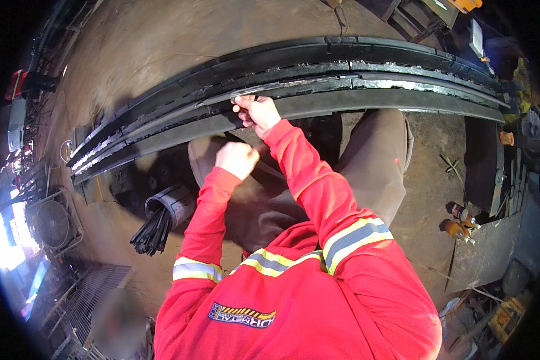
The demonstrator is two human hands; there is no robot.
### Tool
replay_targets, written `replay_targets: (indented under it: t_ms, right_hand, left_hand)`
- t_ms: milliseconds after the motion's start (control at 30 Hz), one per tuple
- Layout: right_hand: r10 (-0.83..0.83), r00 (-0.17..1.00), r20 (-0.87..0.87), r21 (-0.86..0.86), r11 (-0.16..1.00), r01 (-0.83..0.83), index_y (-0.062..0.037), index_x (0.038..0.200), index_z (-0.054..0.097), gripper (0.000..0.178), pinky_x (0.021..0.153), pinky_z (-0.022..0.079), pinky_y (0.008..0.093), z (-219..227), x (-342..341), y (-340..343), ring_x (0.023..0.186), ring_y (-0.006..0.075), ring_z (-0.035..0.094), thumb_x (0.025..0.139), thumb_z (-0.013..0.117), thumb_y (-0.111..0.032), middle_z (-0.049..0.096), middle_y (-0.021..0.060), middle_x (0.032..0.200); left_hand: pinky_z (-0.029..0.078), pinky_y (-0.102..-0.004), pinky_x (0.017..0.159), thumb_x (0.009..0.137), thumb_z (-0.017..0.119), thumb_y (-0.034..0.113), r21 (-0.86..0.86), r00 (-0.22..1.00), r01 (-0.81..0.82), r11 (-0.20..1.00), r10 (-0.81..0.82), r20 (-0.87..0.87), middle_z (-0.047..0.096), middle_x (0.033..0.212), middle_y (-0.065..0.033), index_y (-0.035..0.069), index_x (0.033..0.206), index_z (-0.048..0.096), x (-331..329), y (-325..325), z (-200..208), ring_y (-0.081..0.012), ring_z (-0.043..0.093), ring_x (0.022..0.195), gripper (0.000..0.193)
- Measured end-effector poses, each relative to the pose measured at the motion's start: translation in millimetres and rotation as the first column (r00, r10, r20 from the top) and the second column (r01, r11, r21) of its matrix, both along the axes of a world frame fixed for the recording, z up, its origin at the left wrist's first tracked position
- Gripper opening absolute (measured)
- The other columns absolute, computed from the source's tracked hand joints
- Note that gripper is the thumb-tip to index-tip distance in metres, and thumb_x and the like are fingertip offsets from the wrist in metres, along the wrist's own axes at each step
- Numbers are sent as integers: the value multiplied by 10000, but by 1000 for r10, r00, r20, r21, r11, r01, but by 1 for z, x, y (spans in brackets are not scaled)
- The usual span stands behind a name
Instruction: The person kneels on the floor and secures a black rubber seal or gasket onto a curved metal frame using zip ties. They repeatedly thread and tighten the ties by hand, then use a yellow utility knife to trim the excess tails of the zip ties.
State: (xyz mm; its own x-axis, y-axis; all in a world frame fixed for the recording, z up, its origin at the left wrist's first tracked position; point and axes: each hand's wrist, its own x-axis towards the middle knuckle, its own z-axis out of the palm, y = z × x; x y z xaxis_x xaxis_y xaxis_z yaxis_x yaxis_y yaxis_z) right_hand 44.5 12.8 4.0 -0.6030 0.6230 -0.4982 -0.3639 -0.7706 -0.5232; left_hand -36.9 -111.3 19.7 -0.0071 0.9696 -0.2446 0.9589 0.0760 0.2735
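Observation:
Long dark metal channels (318, 103) lie side by side across the space ahead of my knees, their edges bent by the lens. My right hand (257, 113) is at the nearer channels, thumb and fingertips pinched together. They appear to hold the end of a thin grey strip (294, 86) that runs off to the right along the metal. My left hand (237, 159) hovers closed above my lap, nearer to me and slightly left. Whatever its curled fingers may hold is hidden.
A pale bucket (178, 203) lies tipped beside my left knee, full of black strips (152, 231). A fan (51, 222) stands at the left. Bottles (458, 230) and a flat metal sheet (486, 258) lie at the right. Another person's red sleeve (17, 84) shows far left.

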Motion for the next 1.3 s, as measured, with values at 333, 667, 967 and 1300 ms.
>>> replay_targets:
  t_ms: [333, 667, 967, 1300]
  right_hand:
    - [-170, 941, 293, 112, 983, 143, -55, 808, 600, 128, 447, 432, 241, 8, -19, -10, 538, 90, 480, 814, 625, -180, 531, -5, 662]
    - [-233, 836, 497, 202, 968, 149, 35, 762, 638, 181, 624, 539, 367, -15, -38, -11, 656, 229, 663, 773, 645, -146, 675, 176, 751]
    - [-264, 679, 685, 290, 954, 78, 62, 833, 664, 228, 774, 522, 379, -8, -34, -12, 815, 327, 682, 745, 656, -148, 674, 254, 858]
    - [-267, 914, 306, 114, 963, 243, 25, 789, 665, 215, 648, 508, 326, -19, -16, -17, 659, 172, 626, 819, 625, -184, 683, 138, 760]
  left_hand:
    - [365, -212, 487, 893, 645, 244, -98, 308, -743, 662, 468, 828, 607, 768, 5, 15, 1000, 640, -33, 54, -4, -52, 479, 566, 253]
    - [524, -250, 644, 882, 626, 99, -78, 201, -779, 622, 367, 908, 671, 916, -64, -3, 1023, 662, -29, 61, -14, -119, 621, 747, 178]
    - [486, -260, 713, 852, 659, 138, -99, 287, -811, 576, 541, 791, 675, 934, -66, -31, 1021, 670, -32, 72, -21, -123, 596, 776, 239]
    - [483, -299, 637, 782, 707, 167, -69, 217, -894, 444, 561, 799, 692, 795, -79, -27, 908, 711, -1, 88, 2, -136, 589, 680, 231]
